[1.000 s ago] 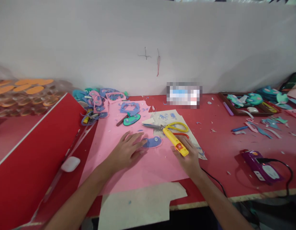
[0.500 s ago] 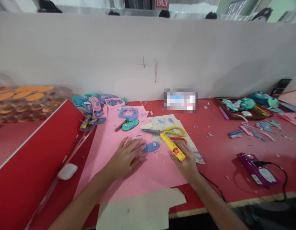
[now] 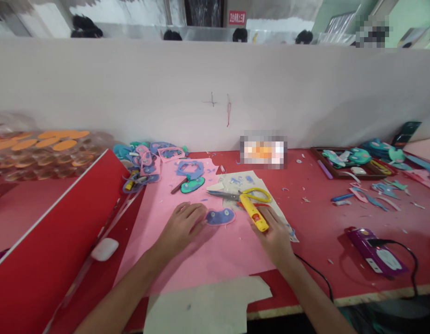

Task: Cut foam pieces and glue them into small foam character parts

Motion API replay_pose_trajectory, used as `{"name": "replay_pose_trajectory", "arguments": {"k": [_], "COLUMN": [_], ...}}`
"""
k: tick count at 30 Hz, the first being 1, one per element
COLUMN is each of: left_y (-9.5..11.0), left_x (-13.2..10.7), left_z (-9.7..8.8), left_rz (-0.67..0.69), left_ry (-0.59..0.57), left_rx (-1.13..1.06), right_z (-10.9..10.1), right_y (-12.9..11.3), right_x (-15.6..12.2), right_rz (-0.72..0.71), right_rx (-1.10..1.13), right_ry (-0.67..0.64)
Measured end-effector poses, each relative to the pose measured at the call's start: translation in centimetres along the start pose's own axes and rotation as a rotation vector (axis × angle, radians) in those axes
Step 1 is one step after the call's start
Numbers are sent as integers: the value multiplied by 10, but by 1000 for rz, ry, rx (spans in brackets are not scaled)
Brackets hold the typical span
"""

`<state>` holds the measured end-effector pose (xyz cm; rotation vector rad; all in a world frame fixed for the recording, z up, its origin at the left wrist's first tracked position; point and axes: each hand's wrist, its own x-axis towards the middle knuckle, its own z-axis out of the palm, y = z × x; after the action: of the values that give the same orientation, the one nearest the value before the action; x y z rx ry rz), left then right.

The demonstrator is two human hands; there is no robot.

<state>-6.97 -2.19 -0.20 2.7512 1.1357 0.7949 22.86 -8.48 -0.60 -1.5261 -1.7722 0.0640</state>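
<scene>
My left hand (image 3: pixel 182 227) lies flat with fingers spread on a pink foam sheet (image 3: pixel 215 250), its fingertips at the left edge of a small blue foam shape with a pink border (image 3: pixel 220 216). My right hand (image 3: pixel 276 236) grips a yellow corded tool with a red button (image 3: pixel 254 214), its tip pointing up and left, just right of the blue shape. Yellow-handled scissors (image 3: pixel 243 195) lie just beyond the tool on a beige sheet.
A red board (image 3: pixel 51 241) slopes at the left with a white case (image 3: pixel 104 249) beside it. Foam cut-outs (image 3: pixel 148 157) pile at the back; a tray (image 3: pixel 354 160) of pieces sits right. A purple device (image 3: pixel 375 253) with cable lies near the front edge. A grey partition (image 3: pixel 215 88) stands behind.
The view has tilted upward, showing heads over the partition. My left hand's fingers have drawn back slightly from the blue shape. My right hand keeps the yellow tool in about the same place.
</scene>
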Motion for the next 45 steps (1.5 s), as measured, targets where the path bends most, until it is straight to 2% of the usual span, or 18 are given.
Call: {"name": "replay_pose_trajectory", "arguments": {"k": [2,5,8,11,14,16,18,20,22,24,27,29,32,35,39,45], "left_y": [-4,-5,0,6,7,3,-3,-12,-20,-25,-27,-26,-26,-27,-24,-16], "left_x": [-1,0,2,2,2,3,7,16,29,45,64,68,64,59,56,53], "left_z": [1,-2,-7,-7,-4,-6,-12,-20,-25,-22,-4,11,23,23,18,14], "left_rz": [-87,-216,-259,-302,-450,-582,-693,-765,-821,-858,-825,-827,-784,-778,-797,-798], "left_ry": [39,55,64,72,103,160,190,126,86,220,297,384,242,194,156,246], "left_rx": [-27,-59,-86,-94,-110,-151,-276,-532,-826,-978,-1020,-960,-960,-936,-863,-819], "right_z": [-10,-31,-55,-75,-91,-98,-101,-96,-81,-56,-10,18,43,48,40,27], "right_y": [5,16,38,73,108,118,111,89,59,28,-6,-17,-19,-12,-5,-8], "right_x": [0,4,8,4,-3,-5,0,13,33,55,77,78,67,55,55,68], "right_rz": [58,216,311,367,323,301,227,115,72,86,24,18,11,75,203,455], "right_rx": [-183,-476,-666,-751,-765,-748,-688,-521,-321,-189,8,82,183,299,443,673], "right_ry": [-42,-137,-200,-213,-297,-310,-208,-29,41,37,-22,-35,-75,-105,-88,-101]}}
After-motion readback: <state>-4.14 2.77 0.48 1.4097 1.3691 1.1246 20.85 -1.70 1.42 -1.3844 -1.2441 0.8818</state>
